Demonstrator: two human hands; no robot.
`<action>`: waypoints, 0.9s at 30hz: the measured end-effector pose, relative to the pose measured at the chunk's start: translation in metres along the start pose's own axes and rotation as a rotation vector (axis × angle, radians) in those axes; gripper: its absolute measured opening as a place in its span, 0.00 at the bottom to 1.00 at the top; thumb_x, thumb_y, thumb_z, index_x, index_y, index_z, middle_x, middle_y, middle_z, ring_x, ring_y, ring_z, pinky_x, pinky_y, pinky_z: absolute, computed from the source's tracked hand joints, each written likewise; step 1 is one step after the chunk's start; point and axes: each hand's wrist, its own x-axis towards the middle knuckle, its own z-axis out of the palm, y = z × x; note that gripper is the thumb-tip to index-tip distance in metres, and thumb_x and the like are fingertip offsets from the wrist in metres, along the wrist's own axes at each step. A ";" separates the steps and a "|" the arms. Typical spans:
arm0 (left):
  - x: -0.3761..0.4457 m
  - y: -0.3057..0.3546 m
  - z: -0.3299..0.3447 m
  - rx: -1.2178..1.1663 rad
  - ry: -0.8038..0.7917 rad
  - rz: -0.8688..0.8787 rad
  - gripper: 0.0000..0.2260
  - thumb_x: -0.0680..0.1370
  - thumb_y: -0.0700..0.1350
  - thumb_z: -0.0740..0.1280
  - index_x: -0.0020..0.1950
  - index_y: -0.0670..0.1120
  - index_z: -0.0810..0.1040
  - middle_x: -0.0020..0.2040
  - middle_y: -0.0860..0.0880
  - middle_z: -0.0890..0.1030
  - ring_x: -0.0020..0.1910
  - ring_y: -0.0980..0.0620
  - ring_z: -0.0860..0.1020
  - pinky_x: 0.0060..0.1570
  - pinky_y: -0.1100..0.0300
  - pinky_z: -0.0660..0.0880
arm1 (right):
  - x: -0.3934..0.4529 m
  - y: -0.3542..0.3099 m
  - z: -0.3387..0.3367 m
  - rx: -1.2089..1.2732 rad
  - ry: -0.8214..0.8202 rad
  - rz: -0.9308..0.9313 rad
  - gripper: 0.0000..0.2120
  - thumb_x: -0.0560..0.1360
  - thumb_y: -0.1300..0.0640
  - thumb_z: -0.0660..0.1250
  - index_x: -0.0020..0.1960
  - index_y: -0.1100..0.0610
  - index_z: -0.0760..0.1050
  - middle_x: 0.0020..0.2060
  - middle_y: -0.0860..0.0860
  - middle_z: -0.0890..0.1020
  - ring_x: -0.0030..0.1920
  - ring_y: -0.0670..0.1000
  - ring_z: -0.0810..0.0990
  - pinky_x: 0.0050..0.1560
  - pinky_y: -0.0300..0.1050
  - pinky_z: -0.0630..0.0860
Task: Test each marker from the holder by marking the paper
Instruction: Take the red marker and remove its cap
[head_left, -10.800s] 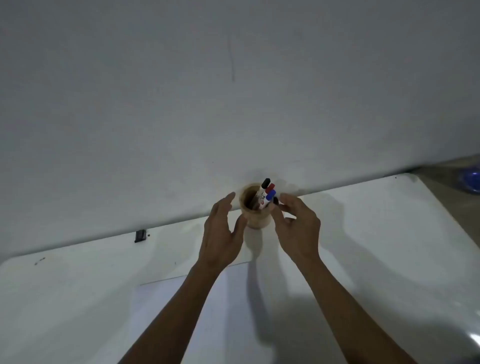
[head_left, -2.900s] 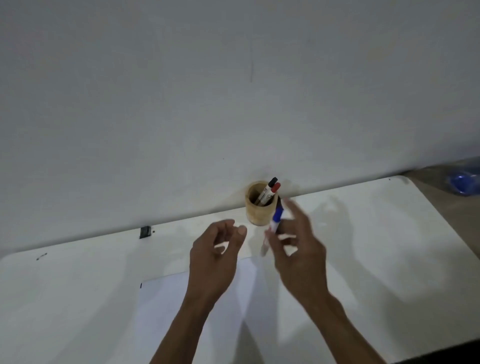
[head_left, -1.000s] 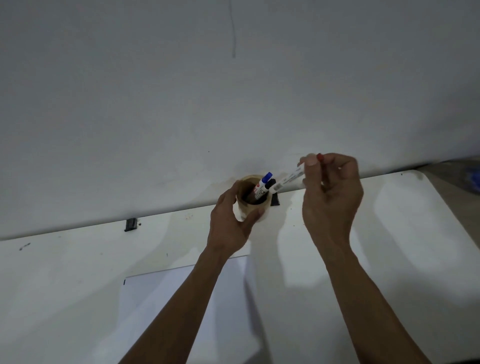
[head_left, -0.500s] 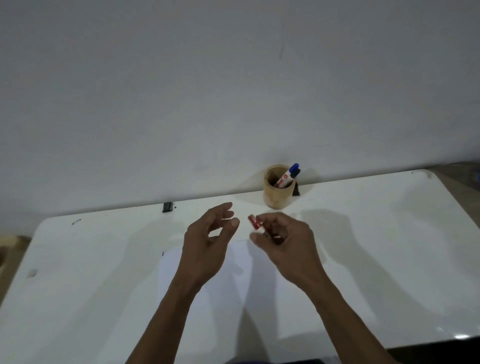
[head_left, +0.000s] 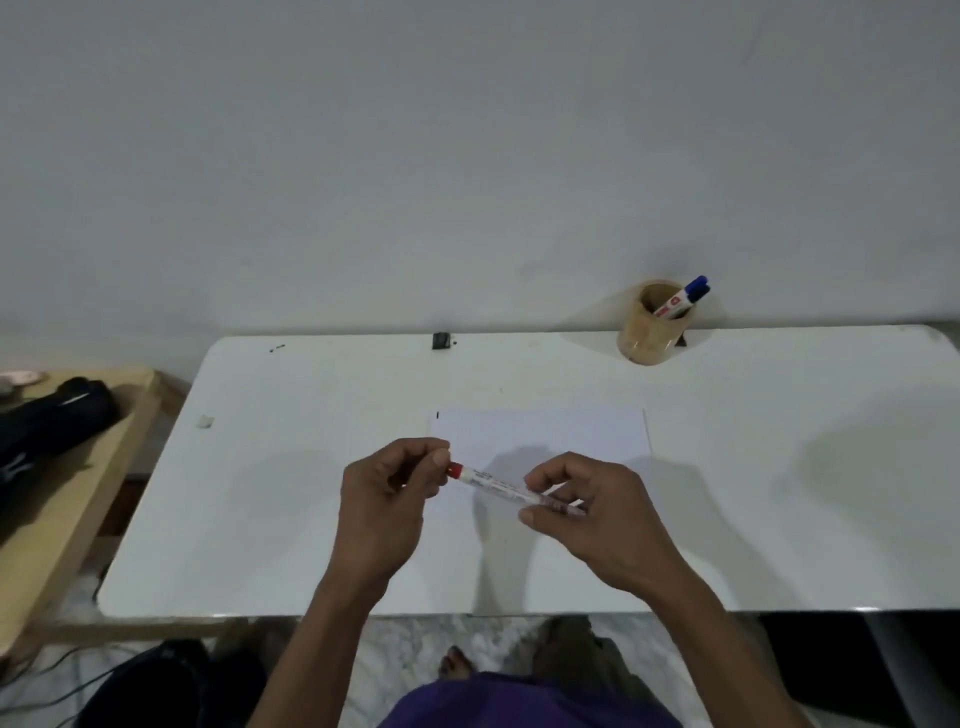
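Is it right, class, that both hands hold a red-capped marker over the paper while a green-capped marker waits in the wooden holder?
Not quite: the head view shows the marker in the wooden holder is blue-capped, not green. Both hands do hold the red-capped marker over the paper.

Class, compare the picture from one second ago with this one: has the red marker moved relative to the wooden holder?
Yes. The red marker has come away from the wooden holder, toward the person, and now lies between both hands above the paper.
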 end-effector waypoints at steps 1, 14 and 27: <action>-0.004 -0.003 -0.009 0.019 -0.023 -0.010 0.04 0.78 0.40 0.71 0.47 0.47 0.86 0.39 0.48 0.87 0.39 0.52 0.82 0.46 0.57 0.81 | -0.004 0.001 0.004 0.048 0.040 -0.005 0.10 0.68 0.62 0.82 0.43 0.50 0.84 0.36 0.45 0.86 0.34 0.48 0.83 0.32 0.39 0.78; -0.039 -0.023 -0.030 0.178 -0.114 0.079 0.03 0.76 0.47 0.71 0.47 0.52 0.85 0.39 0.58 0.86 0.36 0.55 0.82 0.40 0.64 0.79 | -0.026 -0.025 0.080 0.736 0.209 0.263 0.12 0.70 0.51 0.74 0.49 0.58 0.82 0.43 0.57 0.88 0.42 0.53 0.87 0.40 0.44 0.81; 0.011 -0.019 -0.033 0.069 -0.095 -0.109 0.08 0.78 0.48 0.70 0.46 0.45 0.87 0.33 0.50 0.84 0.32 0.53 0.79 0.36 0.63 0.77 | 0.036 -0.017 0.083 0.747 0.133 0.197 0.06 0.76 0.56 0.69 0.46 0.59 0.81 0.40 0.55 0.87 0.43 0.54 0.87 0.45 0.43 0.83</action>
